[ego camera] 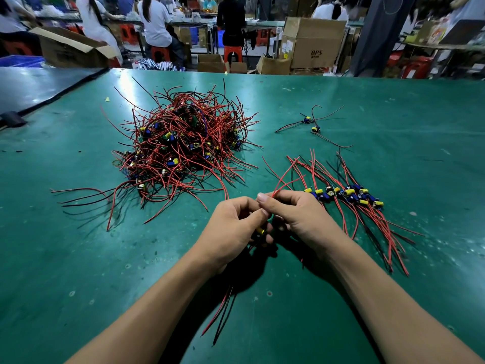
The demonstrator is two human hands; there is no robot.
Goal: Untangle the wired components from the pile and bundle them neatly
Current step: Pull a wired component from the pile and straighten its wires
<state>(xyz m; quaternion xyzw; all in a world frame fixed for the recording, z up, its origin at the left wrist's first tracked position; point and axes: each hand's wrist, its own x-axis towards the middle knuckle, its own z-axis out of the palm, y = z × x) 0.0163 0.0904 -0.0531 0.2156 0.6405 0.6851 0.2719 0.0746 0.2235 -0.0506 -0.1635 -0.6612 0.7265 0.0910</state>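
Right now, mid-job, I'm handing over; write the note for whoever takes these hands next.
Left grip: curled round a wired component, wire tails hanging below.
Right grip: pinches red wires just above it.
Tangled pile: far left on the green table, large.
Done: a row of straightened components lies right of the hands; two loose ones beyond it.
Left: finish this one, add it to the row, clear the pile, bundle.
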